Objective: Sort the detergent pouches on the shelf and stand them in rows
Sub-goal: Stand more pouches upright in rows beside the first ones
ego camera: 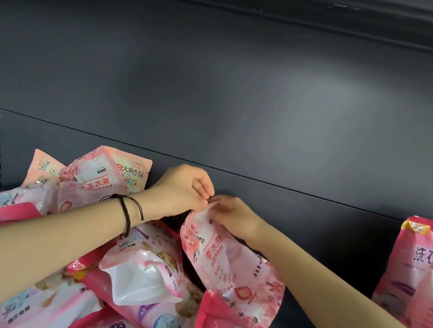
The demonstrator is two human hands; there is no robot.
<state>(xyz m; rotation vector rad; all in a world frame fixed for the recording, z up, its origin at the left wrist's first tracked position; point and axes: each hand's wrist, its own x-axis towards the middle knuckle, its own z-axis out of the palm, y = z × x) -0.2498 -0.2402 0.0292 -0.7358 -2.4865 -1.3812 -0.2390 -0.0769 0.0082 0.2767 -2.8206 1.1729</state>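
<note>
**A thin pinch on a heavy, slippery bag**

My left hand [182, 192] and right hand [232, 214] both pinch the top seam of one pink glossy plastic detergent pouch with a floral print [230, 273]. My fingertips meet at its upper corner, close to the dark grey metal back panel [250, 97]. The pouch leans tilted in the middle of the shelf, its lower end down among the jumbled heap of pink and white pouches [137, 280] to the left. I judge the film slick and the liquid inside heavy, so the seam could slide out of so narrow a hold and the bag flop onto the heap. Set down on that uneven pile, it would likely tip. Swinging it right could knock the upright pink pouch [426, 281] standing well apart there.
</note>
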